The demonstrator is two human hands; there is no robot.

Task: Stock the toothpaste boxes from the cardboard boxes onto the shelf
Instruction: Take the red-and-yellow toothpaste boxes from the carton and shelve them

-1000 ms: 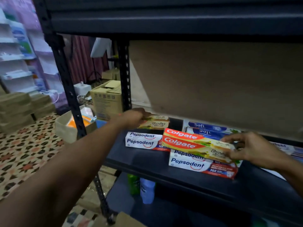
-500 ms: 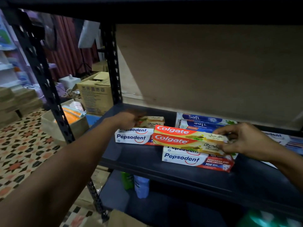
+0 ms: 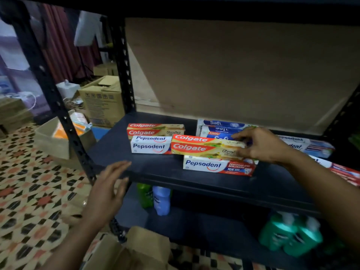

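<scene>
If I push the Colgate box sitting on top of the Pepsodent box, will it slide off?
Probably. The Colgate box looks smooth and glossy, resting on the Pepsodent box, so it may slide easily. It seems light and stiff, a long flat carton unlikely to roll. The right hand steadies it now.

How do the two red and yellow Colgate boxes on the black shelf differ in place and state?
The rear red-and-yellow Colgate box lies flat on the black shelf, untouched. The front red-and-yellow Colgate box rests on a white Pepsodent box, gripped by the right hand. Both lie lengthwise, logos facing out.
</scene>
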